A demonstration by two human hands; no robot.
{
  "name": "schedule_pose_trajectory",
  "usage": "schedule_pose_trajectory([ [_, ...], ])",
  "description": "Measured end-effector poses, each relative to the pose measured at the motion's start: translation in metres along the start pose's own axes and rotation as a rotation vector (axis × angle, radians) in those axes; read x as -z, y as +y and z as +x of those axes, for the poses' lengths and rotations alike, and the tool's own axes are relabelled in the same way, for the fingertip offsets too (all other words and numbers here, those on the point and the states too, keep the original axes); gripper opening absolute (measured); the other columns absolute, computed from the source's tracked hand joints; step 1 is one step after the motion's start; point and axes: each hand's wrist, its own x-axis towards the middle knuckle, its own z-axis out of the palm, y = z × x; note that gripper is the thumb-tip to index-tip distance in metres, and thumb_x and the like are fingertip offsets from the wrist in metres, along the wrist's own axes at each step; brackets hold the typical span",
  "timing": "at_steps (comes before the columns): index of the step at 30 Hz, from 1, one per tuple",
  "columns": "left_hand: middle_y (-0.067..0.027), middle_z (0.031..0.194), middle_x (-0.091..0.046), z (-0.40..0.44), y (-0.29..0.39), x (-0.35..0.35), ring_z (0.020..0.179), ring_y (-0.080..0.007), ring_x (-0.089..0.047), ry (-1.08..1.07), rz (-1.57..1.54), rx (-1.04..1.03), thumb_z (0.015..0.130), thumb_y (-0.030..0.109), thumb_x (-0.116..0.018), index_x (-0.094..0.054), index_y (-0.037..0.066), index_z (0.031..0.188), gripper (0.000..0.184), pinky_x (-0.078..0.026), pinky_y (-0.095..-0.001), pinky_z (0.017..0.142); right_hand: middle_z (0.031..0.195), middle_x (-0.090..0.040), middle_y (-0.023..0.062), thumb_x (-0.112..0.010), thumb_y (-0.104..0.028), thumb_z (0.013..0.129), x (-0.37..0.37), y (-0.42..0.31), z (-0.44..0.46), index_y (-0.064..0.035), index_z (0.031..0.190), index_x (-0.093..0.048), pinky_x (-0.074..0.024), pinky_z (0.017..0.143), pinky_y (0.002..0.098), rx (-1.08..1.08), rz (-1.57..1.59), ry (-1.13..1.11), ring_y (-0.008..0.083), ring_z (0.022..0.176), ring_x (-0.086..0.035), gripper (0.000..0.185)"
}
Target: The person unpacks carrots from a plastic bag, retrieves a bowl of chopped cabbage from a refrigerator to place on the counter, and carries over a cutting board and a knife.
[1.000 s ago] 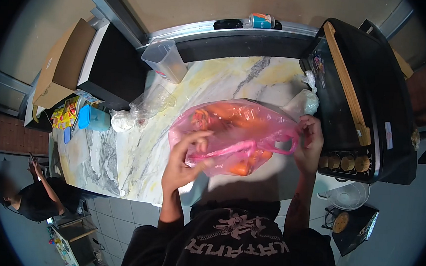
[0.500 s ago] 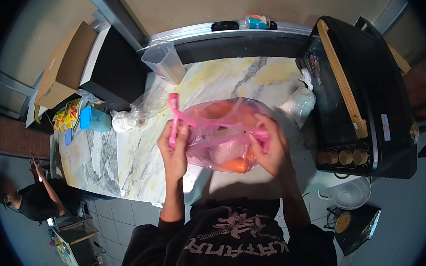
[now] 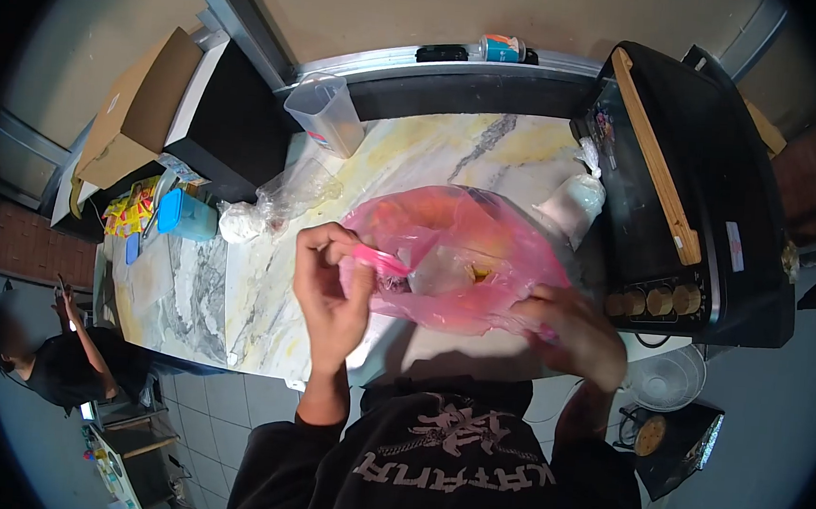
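A pink plastic bag [image 3: 443, 299] lies on the marble-patterned counter [image 3: 260, 339] in front of me, its mouth spread towards my body. Through the thin film show orange shapes, probably carrots, and a pale wrapped bundle; I cannot make out the rest. At the bag's left side, my left hand [image 3: 334, 297] pinches a pink handle between thumb and fingers. My right hand [image 3: 572, 337] is closed on the bag's right edge, slightly blurred, with its fingertips partly hidden by the film.
A black oven [image 3: 696, 199] stands at right, beside a knotted bag of white powder [image 3: 577, 205]. Behind are a clear plastic jug [image 3: 328, 116] and a crumpled clear bag [image 3: 289, 194]. Boxes [image 3: 139, 108] and a blue-lidded container [image 3: 188, 216] line the left. Another person [image 3: 60, 353] stands far left.
The bag's mouth has been pulled wider. My right hand has moved right and towards me; my left hand has bent over the handle, which no longer stands up.
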Motion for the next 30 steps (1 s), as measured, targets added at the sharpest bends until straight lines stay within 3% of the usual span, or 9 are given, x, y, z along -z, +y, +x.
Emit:
schedule_pose_trajectory([
  [6, -0.0161, 0.105, -0.060, 0.001, 0.033, 0.002, 0.050, -0.0071, -0.045, -0.028, -0.337, 0.277, 0.091, -0.004, -0.051, -0.044, 0.001, 0.110, 0.021, -0.039, -0.0195, 0.050, 0.119, -0.054, 0.0156, -0.059, 0.002, 0.077, -0.029, -0.033, 0.037, -0.0005, 0.110, -0.058, -0.0477, 0.084, 0.0390, 0.148, 0.085, 0.018, 0.0348, 0.102, -0.057, 0.034],
  [9, -0.0306, 0.126, -0.048, 0.001, 0.032, 0.023, 0.045, -0.0025, -0.039, -0.177, -0.276, 0.073, 0.090, -0.006, -0.049, -0.047, 0.001, 0.111, 0.021, -0.032, -0.0182, 0.042, 0.127, -0.050, 0.0174, -0.057, -0.001, 0.080, -0.034, -0.036, 0.065, -0.0009, 0.125, -0.048, -0.0457, 0.090, 0.0381, 0.001, 0.110, -0.075, 0.0357, 0.109, -0.054, 0.046],
  [12, -0.0394, 0.137, -0.034, 0.000, 0.035, 0.044, 0.044, -0.0006, -0.039, -0.246, -0.239, -0.009, 0.087, -0.009, -0.047, -0.049, 0.003, 0.114, 0.029, -0.032, -0.0163, 0.040, 0.130, -0.047, 0.0220, -0.062, -0.012, 0.083, -0.049, -0.018, 0.066, -0.0037, 0.137, -0.036, -0.0415, 0.097, 0.0412, -0.134, -0.122, -0.156, 0.0396, 0.112, -0.052, 0.061],
  [15, -0.0455, 0.142, -0.006, -0.001, 0.031, 0.072, 0.044, 0.0020, -0.048, -0.337, -0.399, -0.001, 0.084, -0.008, -0.043, -0.040, 0.024, 0.140, 0.064, -0.037, -0.0129, 0.038, 0.117, -0.056, 0.0211, -0.072, -0.045, 0.075, -0.039, -0.022, 0.060, -0.0112, 0.141, -0.035, -0.0389, 0.098, 0.0443, -0.233, -0.151, -0.502, 0.0379, 0.111, -0.052, 0.083],
  [16, -0.0455, 0.142, -0.006, -0.002, 0.029, 0.076, 0.044, 0.0020, -0.048, -0.332, -0.393, 0.002, 0.084, -0.008, -0.043, -0.040, 0.024, 0.140, 0.064, -0.037, -0.0129, 0.038, 0.117, -0.056, 0.0211, -0.072, -0.045, 0.075, -0.036, -0.025, 0.053, -0.0112, 0.141, -0.035, -0.0389, 0.098, 0.0443, -0.227, -0.148, -0.508, 0.0379, 0.111, -0.052, 0.083],
  [20, -0.0459, 0.142, -0.003, -0.006, 0.027, 0.082, 0.046, -0.0048, -0.056, -0.393, -0.444, -0.057, 0.083, 0.000, -0.047, -0.034, 0.027, 0.145, 0.069, -0.044, -0.0150, 0.041, 0.111, -0.059, 0.0198, -0.070, -0.055, 0.071, -0.042, -0.024, 0.024, -0.0152, 0.139, -0.041, -0.0399, 0.094, 0.0442, 0.103, -0.086, -0.390, 0.0382, 0.107, -0.054, 0.084],
  [23, -0.0465, 0.141, -0.001, 0.001, 0.027, 0.079, 0.048, -0.0124, -0.060, -0.476, -0.483, -0.102, 0.084, 0.010, -0.049, -0.033, 0.022, 0.146, 0.065, -0.049, -0.0187, 0.044, 0.109, -0.059, 0.0193, -0.070, -0.052, 0.072, -0.038, -0.027, 0.025, -0.0148, 0.138, -0.042, -0.0395, 0.095, 0.0439, -0.050, -0.171, -0.583, 0.0384, 0.105, -0.054, 0.080],
  [25, -0.0460, 0.141, 0.000, 0.004, 0.027, 0.073, 0.050, -0.0161, -0.062, -0.503, -0.397, -0.101, 0.084, 0.014, -0.050, -0.032, 0.018, 0.146, 0.065, -0.049, -0.0191, 0.045, 0.117, -0.054, 0.0195, -0.068, -0.038, 0.076, -0.041, -0.020, 0.032, -0.0083, 0.135, -0.043, -0.0386, 0.097, 0.0440, 0.172, 0.048, -0.279, 0.0378, 0.108, -0.052, 0.070],
  [30, -0.0407, 0.144, 0.008, -0.002, 0.031, 0.056, 0.069, -0.0331, -0.070, -0.573, -0.357, -0.018, 0.083, 0.030, -0.054, -0.022, 0.014, 0.148, 0.075, -0.052, -0.0219, 0.043, 0.132, -0.042, 0.0203, -0.061, -0.010, 0.079, -0.071, -0.008, 0.080, 0.0040, 0.128, -0.042, -0.0377, 0.100, 0.0422, 0.219, -0.113, -0.492, 0.0362, 0.122, -0.043, 0.054],
])
